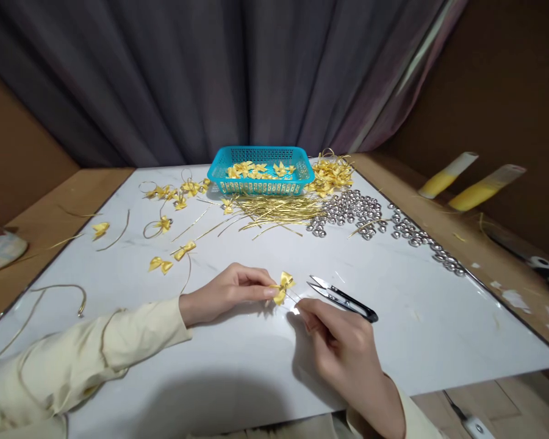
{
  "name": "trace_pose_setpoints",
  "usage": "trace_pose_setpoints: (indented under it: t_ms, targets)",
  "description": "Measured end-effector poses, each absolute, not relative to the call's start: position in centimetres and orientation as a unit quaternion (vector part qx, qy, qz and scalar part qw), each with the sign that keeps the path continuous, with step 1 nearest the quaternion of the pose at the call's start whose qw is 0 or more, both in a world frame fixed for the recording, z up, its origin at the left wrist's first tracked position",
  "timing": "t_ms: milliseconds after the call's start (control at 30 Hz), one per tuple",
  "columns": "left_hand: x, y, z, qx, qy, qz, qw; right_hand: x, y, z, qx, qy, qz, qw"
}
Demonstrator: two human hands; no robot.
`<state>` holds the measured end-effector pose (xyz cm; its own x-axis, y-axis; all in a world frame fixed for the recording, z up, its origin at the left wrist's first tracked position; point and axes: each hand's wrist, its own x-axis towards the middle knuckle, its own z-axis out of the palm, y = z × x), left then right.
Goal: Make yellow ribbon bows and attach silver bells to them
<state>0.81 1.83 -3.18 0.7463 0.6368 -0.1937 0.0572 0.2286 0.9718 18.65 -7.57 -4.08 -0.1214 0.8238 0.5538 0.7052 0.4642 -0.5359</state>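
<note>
Between thumb and fingers, my left hand [231,294] pinches a small yellow ribbon bow [284,288] just above the white tabletop. A thin dark strand [293,297] runs from the bow's middle to my right hand [341,347], whose closed fingertips grip its end. Whether the strand is cord or wire is too fine to tell. Black-handled thread snips [345,300] lie beyond my right hand, blades pointing left. Two loose bows sit beyond my left wrist, one a yellow bow [160,264] lying flat.
A turquoise basket [261,189] of yellow bows stands at the back. Near it lie a pile of gold cords [279,210], silver rings [354,210] and a heap of bows with loops [332,174]. Two yellow-and-white spools [448,175] stand at right; a cup [0,247] is at left.
</note>
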Motion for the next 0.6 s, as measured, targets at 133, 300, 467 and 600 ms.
trace_pose_setpoints:
  t_ms: [133, 300, 467, 600]
  targets:
    - [0.83, 1.79, -3.15, 0.591, 0.293, 0.199, 0.725, 18.69, -7.57, -4.27, -0.512, -0.746, 0.073, 0.419]
    - [0.78, 1.68, -3.05, 0.591, 0.295, 0.195, 0.725, 18.68, -7.65, -4.36, -0.512, -0.745, 0.07, 0.421]
    - [0.81, 1.68, -2.92, 0.597, 0.294, 0.194, 0.721, 18.7, -7.76, -4.29, -0.511, -0.749, 0.062, 0.416]
    - [0.88, 1.67, -2.75, 0.604, 0.294, 0.192, 0.716, 18.76, -7.83, -4.41, -0.51, -0.751, 0.056, 0.416]
